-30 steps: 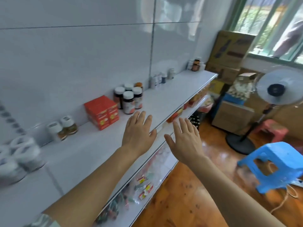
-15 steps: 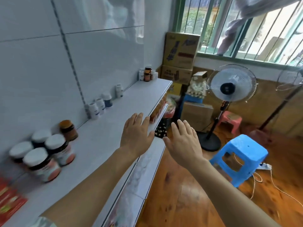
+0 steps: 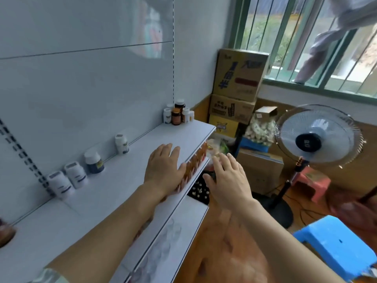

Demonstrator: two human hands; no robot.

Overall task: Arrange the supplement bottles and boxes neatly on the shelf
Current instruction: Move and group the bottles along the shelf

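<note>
A long white shelf (image 3: 85, 207) runs along the wall on my left. Two white bottles (image 3: 67, 180) stand near its back, a dark bottle with a white cap (image 3: 94, 162) beside them, and a lone white bottle (image 3: 121, 144) farther on. A cluster of amber and white bottles (image 3: 177, 115) sits at the shelf's far end. My left hand (image 3: 164, 167) hovers flat over the shelf's front edge, fingers apart, holding nothing. My right hand (image 3: 228, 178) is spread in the air just off the shelf, also empty.
Lower shelves (image 3: 179, 217) hold packaged goods. Stacked cardboard boxes (image 3: 238, 78) fill the far corner under a barred window. A standing fan (image 3: 314, 137), a blue plastic stool (image 3: 336, 248) and a pink stool (image 3: 312, 178) stand on the wooden floor at right.
My view has swung right along the shelf: the red boxes and red-label bottles have left the frame, and the far-end bottles are nearer. Both hands stay spread and empty.
</note>
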